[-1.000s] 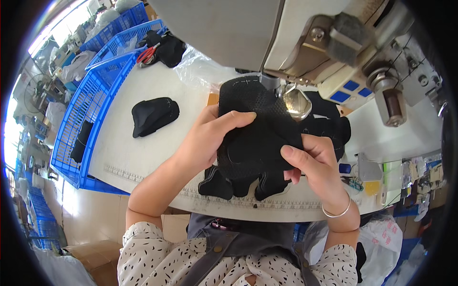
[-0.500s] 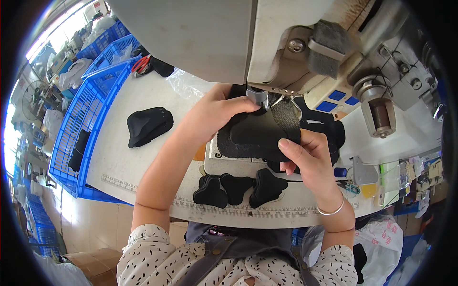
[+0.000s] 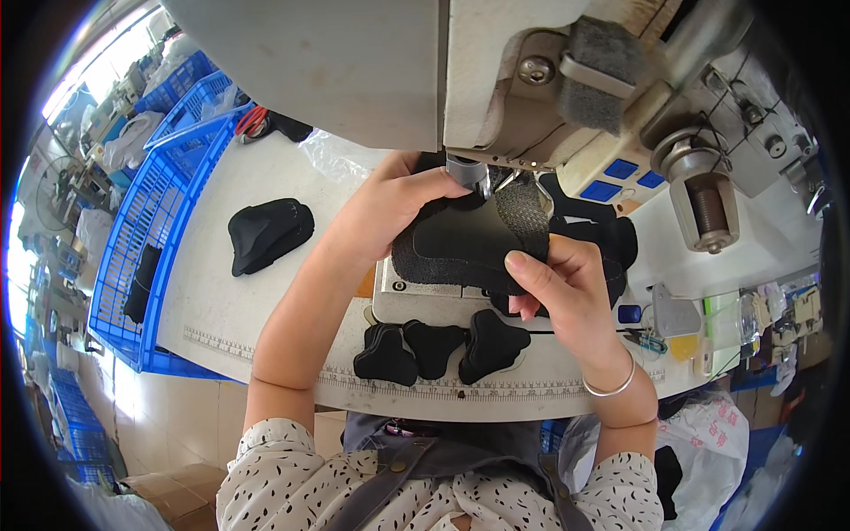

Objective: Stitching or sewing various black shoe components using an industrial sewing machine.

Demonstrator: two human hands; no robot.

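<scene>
A black fabric piece [image 3: 465,237] with a smooth raised panel and a mesh-like border lies under the head of a sewing machine [image 3: 372,71]. At its upper left edge, close to the presser foot [image 3: 467,168], my left hand [image 3: 390,199] presses and grips it with the thumb on top. My right hand [image 3: 567,279] pinches its lower right edge between thumb and fingers. The needle is too small to make out. Small stacked black pads [image 3: 387,354] sit in front of the machine bed, and another stack of black pieces [image 3: 270,234] rests to the left.
A blue plastic crate [image 3: 150,274] stands at the table's left edge, with red-handled scissors [image 3: 252,121] near its back corner. Behind my right hand lie more black pieces [image 3: 611,243]. Thread snips [image 3: 651,343] are at the right. A ruler strip [image 3: 522,389] follows the front edge.
The view has shifted slightly, so everything sits a little further left. Both hands keep their grip on the black fabric piece, which stays at the presser foot.
</scene>
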